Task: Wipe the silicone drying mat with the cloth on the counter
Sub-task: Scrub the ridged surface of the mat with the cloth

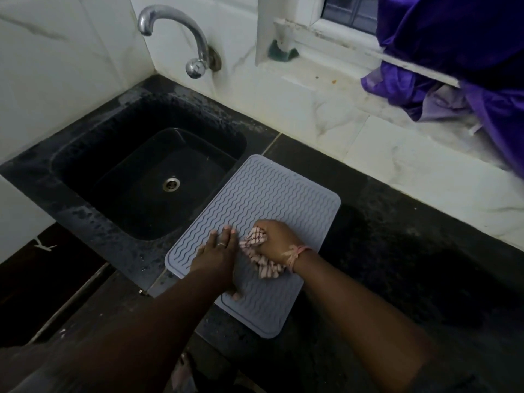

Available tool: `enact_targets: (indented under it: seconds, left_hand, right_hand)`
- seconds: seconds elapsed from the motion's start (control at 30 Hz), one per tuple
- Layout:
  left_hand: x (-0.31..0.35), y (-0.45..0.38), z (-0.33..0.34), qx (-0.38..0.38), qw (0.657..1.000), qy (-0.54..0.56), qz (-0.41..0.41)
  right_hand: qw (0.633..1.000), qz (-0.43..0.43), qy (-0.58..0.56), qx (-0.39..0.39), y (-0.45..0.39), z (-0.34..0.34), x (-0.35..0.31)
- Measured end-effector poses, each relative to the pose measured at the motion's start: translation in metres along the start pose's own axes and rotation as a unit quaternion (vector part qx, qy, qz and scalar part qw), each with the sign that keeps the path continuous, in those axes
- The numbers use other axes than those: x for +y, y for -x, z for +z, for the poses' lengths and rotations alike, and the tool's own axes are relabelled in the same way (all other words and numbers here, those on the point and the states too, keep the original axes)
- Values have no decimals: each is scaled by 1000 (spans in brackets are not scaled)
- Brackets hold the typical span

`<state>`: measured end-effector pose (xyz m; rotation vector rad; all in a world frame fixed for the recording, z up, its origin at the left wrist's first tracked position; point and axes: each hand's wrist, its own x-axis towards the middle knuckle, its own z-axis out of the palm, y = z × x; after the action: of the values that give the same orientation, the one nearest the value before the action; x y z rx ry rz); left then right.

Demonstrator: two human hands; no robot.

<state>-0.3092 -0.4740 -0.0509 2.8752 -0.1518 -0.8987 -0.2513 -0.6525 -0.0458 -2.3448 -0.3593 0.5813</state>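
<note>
Wiping is under way: right hand (273,238) grips the bunched striped cloth (262,258) on the grey mat (263,194) at lower centre, left hand (217,255) flat with straight fingers steadying it; next stroke should cover the unwiped upper portion

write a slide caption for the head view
Right hand wipes grey mat with checked cloth; left hand presses it flat.

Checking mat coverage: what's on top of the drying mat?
On the drying mat: left hand pressed flat, right hand gripping the striped cloth. Mat surface beneath hands and cloth is hidden.
</note>
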Motion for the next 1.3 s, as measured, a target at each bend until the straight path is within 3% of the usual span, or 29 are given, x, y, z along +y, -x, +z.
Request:
enact_targets:
  seconds: [0.13, 0.27, 0.37, 0.43, 0.5, 0.57, 0.63, 0.7, 0.93, 1.13, 1.3]
  left_hand:
    - [-3, -1, 0, -16, 1000, 20, -4]
    - [-2, -2, -1, -19, 999, 28, -3]
    - [-4, -2, -3, -18, 999, 32, -3]
    - [-3, -3, -5, -9, 999, 37, -4]
    - [1, -5, -8, 26, 998, 51, -10]
    - [6, -10, -13, 67, 995, 66, -17]
    - [11, -16, -18, 69, 995, 69, -15]
    - [14, -25, -18, 48, 997, 59, -3]
    - [15, -36, -16, -5, 999, 32, 2]
    - [12, -41, -15, -30, 998, 55, -15]
    - [8, -46, -12, -30, 998, 52, -18]
  right_hand:
    - [995, 59, 2, 82, -34, -41, 34]
    - [977, 80, 82, 178, -58, -72, 54]
    - [967, 85, 133, 199, -61, -73, 51]
    - [971, 61, 85, 213, -52, -67, 42]
    - [978, 36, -27, 205, -33, -56, 27]
    - [989, 21, -82, 119, -10, -37, 14]
    - [998, -5, -57, 19, 7, -9, 3]
    - [999, -17, -27, -18, 12, 11, -5]
    - [999, 36, -28, 27, -21, -10, 4]
    - [986, 104, -6, 131, -71, -70, 44]
    - [963, 134, 87, 216, -90, -109, 61]
